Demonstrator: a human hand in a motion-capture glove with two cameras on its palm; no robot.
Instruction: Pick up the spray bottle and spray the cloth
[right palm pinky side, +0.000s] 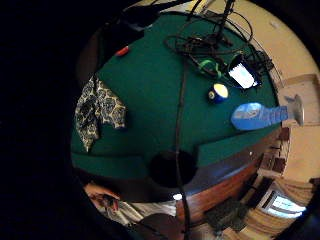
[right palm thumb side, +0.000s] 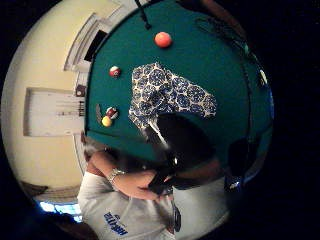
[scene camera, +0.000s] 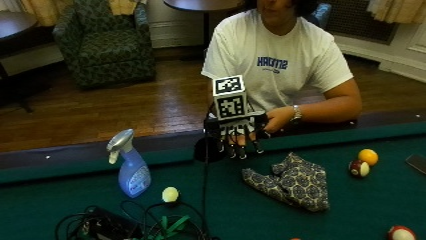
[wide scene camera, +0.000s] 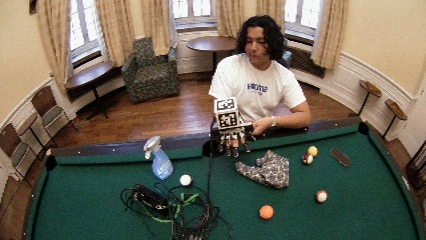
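A blue spray bottle (scene camera: 133, 171) with a grey trigger head stands upright on the green pool table (scene camera: 373, 210) near the rail, at the left in the outside view; it also shows in the little finger side view (right palm pinky side: 257, 116). A patterned blue and white cloth (scene camera: 293, 182) lies crumpled on the felt in front of the person, seen too in the thumb side view (right palm thumb side: 167, 95). My gloved right hand (scene camera: 234, 134) hangs over the rail between bottle and cloth, fingers pointing down and relaxed, holding nothing. It touches neither thing.
A yellow-white ball (scene camera: 170, 194) lies beside the bottle. A tangle of black cables with a green strap (scene camera: 133, 227) sits at the near edge. Yellow and striped balls (scene camera: 363, 162) lie right of the cloth. A side pocket (right palm pinky side: 171, 169) sits in the rail under my hand.
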